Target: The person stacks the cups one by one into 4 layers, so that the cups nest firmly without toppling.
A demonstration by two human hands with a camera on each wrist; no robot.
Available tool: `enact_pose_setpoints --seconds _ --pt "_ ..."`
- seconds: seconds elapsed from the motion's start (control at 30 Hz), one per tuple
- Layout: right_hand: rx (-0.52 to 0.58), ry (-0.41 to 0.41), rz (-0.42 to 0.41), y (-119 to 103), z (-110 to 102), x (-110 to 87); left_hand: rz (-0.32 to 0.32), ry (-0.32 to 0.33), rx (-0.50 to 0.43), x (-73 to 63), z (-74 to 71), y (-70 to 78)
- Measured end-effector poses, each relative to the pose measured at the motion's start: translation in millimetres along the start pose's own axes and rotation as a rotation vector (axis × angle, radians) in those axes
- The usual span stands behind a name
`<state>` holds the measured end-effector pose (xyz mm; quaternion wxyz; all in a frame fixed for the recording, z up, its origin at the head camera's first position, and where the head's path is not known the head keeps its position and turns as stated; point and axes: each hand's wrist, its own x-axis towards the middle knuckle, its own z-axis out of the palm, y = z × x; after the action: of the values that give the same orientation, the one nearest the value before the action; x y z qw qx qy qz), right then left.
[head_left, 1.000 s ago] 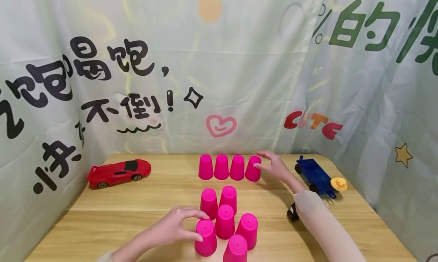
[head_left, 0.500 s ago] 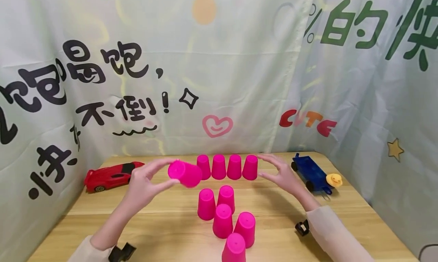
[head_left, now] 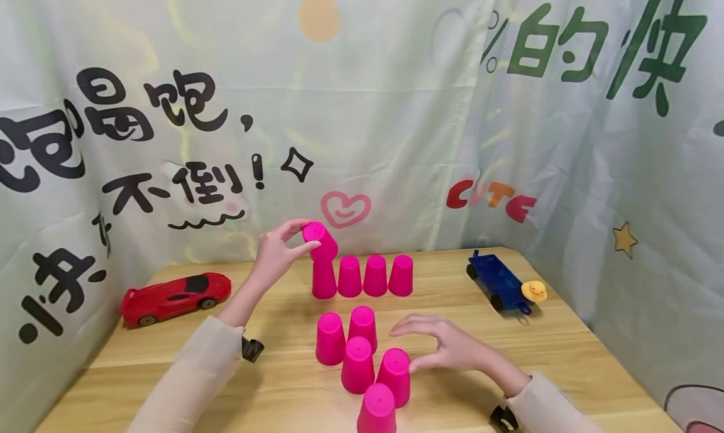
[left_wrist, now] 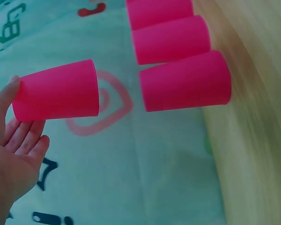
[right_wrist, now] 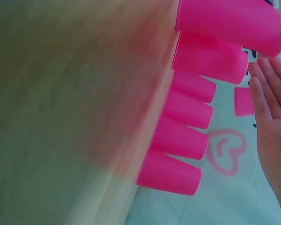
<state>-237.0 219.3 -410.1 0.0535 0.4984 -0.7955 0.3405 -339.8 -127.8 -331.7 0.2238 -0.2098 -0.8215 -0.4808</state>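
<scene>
My left hand (head_left: 277, 254) pinches a pink plastic cup (head_left: 320, 239) between thumb and fingers. That cup is upside down and tilted, just above the leftmost cup (head_left: 324, 279) of the back row. In the left wrist view a gap separates the held cup (left_wrist: 56, 91) from the row cup (left_wrist: 186, 82). My right hand (head_left: 447, 344) is spread beside a front-group cup (head_left: 394, 378), its thumb tip right at that cup's side. The right wrist view shows straight fingers of the right hand (right_wrist: 274, 108) near a large cup (right_wrist: 232, 23).
More upside-down cups (head_left: 358, 365) stand loosely grouped in front. A red toy car (head_left: 176, 299) lies at the left, a blue toy cart (head_left: 498, 279) with a yellow duck head (head_left: 534, 291) at the back right. Printed cloth (head_left: 367, 137) walls the wooden table (head_left: 271, 351).
My left hand has picked up the front-left cup and carried it to above the back row's left end. My right hand has left the back row's right cup and come forward to the front group.
</scene>
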Motion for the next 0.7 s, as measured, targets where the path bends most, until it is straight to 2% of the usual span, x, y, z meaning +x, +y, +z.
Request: enact_pose_setpoints --seconds 0.13,0.17,0.3,0.47,0.7 --pt "0.056 -0.075 0.004 -2.8 5.9 0.0 -0.025 -0.039 0.012 13.7 16.5 -13.6" --pt "0.071 -0.085 0.016 -3.5 6.4 0.1 -0.028 -0.047 0.018 16.1 20.1 -15.7" --pt "0.057 -0.101 -0.018 -4.4 7.3 1.8 -0.059 -0.083 0.027 21.8 29.9 -20.4" --pt "0.045 -0.120 -0.001 -4.4 7.2 3.6 -0.106 -0.133 0.056 25.9 35.7 -26.3" --pt "0.077 -0.132 0.045 -5.1 6.2 2.7 -0.126 -0.189 0.073 32.9 38.8 -29.9"
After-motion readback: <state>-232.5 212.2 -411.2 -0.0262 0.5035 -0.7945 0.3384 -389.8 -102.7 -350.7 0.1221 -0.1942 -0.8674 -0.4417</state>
